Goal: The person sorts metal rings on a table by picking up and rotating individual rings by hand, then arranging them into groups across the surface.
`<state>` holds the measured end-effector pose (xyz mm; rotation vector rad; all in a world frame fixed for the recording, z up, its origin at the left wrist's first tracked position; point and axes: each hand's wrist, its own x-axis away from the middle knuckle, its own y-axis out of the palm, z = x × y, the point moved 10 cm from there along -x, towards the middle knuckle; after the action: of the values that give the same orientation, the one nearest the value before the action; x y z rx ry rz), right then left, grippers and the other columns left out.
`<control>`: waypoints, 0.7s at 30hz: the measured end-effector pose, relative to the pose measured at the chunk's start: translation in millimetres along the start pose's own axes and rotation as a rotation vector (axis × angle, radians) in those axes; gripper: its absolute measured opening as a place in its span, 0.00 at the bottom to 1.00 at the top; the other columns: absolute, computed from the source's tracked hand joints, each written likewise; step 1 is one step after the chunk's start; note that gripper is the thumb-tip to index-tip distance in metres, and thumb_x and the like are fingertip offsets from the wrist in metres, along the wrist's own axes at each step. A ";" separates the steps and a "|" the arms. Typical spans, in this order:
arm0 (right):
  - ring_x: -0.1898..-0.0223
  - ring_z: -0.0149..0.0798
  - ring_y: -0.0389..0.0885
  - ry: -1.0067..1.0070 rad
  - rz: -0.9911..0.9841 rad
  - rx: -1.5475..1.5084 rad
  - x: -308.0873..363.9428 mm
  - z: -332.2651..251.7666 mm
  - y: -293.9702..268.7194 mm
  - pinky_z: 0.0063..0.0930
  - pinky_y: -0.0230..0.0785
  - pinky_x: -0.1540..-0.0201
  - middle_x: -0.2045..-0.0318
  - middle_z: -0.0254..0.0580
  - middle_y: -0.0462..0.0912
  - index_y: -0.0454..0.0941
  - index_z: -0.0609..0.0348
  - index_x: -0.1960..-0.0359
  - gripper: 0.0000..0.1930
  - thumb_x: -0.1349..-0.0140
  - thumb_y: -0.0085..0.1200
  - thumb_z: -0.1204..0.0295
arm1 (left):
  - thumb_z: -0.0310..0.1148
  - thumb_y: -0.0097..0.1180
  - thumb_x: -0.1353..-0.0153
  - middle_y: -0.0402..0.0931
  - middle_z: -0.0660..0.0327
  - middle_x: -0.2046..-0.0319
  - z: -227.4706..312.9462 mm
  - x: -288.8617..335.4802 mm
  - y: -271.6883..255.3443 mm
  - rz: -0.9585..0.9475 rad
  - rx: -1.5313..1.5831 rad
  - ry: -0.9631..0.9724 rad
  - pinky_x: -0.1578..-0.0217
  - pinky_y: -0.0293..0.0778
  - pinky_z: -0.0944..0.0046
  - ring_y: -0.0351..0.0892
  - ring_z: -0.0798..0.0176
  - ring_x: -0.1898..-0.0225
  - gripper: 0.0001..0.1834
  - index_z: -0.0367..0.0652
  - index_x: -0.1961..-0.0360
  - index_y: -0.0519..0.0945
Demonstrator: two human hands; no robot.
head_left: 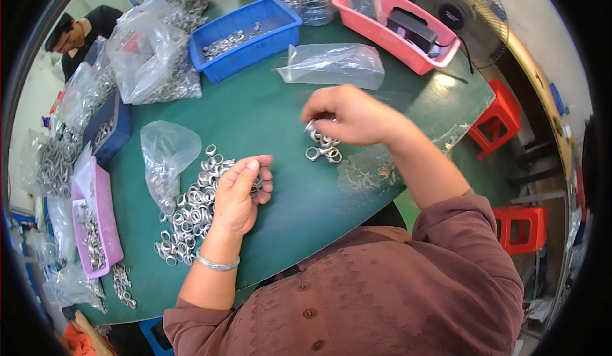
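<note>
A loose pile of silvery metal rings (196, 204) is spread on the green tabletop left of centre. My left hand (242, 190) rests at the pile's right edge, its fingers curled round a few rings that show between thumb and fingers. To the right, a smaller heap of rings (325, 151) lies on the table. Above that heap is my right hand (350, 115), slightly blurred, with thumb and fingers pinched on a ring (310, 127). The palm hides part of the heap.
A clear bag (167, 155) with small parts lies beside the pile. Blue bin (245, 37), pink bin (395, 31) and lilac bin (97, 219) stand around the table, with stuffed plastic bags (153, 63) at far left. A fan (456, 15) and red stools (497, 120) are at right; another person (80, 34) sits beyond.
</note>
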<state>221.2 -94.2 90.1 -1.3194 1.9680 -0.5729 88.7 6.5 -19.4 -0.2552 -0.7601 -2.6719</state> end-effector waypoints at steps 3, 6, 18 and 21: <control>0.69 0.45 0.77 0.088 0.008 0.271 34.9 24.4 -40.0 0.32 0.71 0.64 0.72 0.46 0.78 0.78 0.65 0.68 0.08 0.51 0.55 0.78 | 0.34 0.49 0.33 0.75 0.66 0.73 10.4 -1.6 -3.2 0.049 -0.188 0.114 0.77 0.65 0.74 0.71 0.72 0.74 0.12 0.38 0.58 0.79; 0.67 0.47 0.77 0.327 0.039 0.281 71.4 57.2 -61.4 0.34 0.71 0.62 0.72 0.46 0.78 0.78 0.64 0.69 0.07 0.51 0.56 0.77 | 0.30 0.49 0.34 0.73 0.67 0.73 27.9 2.6 -3.9 0.098 -0.563 0.331 0.74 0.66 0.75 0.68 0.74 0.74 0.10 0.38 0.58 0.80; 0.62 0.50 0.75 0.250 0.138 0.471 113.4 63.9 -49.0 0.37 0.70 0.58 0.68 0.44 0.76 0.76 0.61 0.74 0.07 0.55 0.50 0.85 | 0.26 0.54 0.40 0.72 0.59 0.74 65.1 26.0 18.7 0.176 -1.090 0.796 0.74 0.67 0.68 0.70 0.65 0.76 0.06 0.37 0.62 0.80; 0.63 0.51 0.76 0.333 0.098 0.417 112.1 64.4 -47.6 0.37 0.70 0.60 0.67 0.45 0.76 0.76 0.62 0.73 0.08 0.54 0.49 0.85 | 0.26 0.55 0.40 0.72 0.59 0.75 66.8 26.3 15.0 0.202 -1.117 0.825 0.75 0.67 0.68 0.70 0.64 0.77 0.06 0.37 0.63 0.80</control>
<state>271.1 -214.9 46.4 -0.9062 2.0105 -1.1434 75.2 23.0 50.8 0.4678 0.9517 -2.3522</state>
